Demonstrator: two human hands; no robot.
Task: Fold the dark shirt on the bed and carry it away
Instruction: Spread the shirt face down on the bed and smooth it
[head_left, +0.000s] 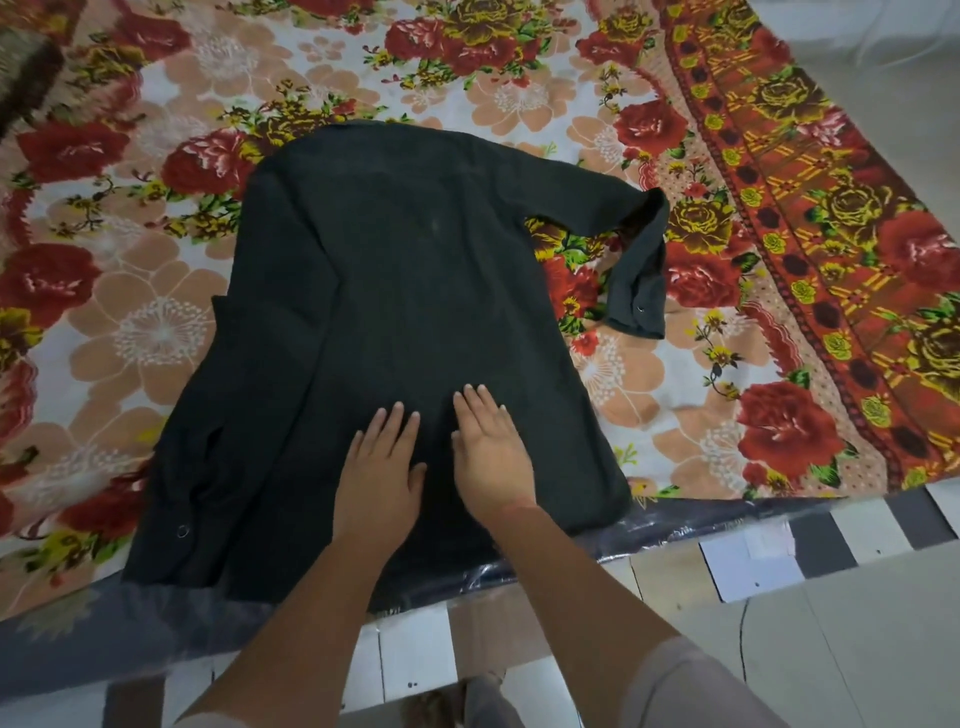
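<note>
On floral bedsheet (156, 322), matte dark shirt (395, 291), flat palms

We found the shirt (384, 322) spread flat on the bedsheet (156, 322), filling the middle of the frame, its hem at the bed's lower edge. One sleeve (631, 249) reached out to the right of centre and bent back downward, its cuff lying on the sheet apart from the shirt's body. The other sleeve lay folded along the shirt's left side. Our left hand (382, 462) and right hand (491, 452) rested flat, side by side, on the lower middle of the shirt. The floor (857, 623) ran along the bottom and right.
</note>
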